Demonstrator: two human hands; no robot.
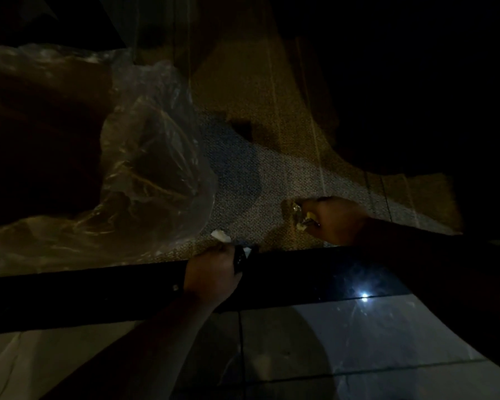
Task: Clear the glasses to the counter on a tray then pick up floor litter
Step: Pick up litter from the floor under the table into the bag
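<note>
Down low, your right hand pinches a crinkled yellow wrapper off the carpet, while your left hand clutches white scraps, likely gathered litter for the clear plastic bag nearby.

right hand item: crumpled, too dark to identify | plastic bag at 9 o'clock: cut by left edge | 1-3 o'clock: black, unreadable

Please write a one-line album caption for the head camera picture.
In dim light, the left hand holds white scraps and the right hand a shiny wrapper above carpet.
</note>
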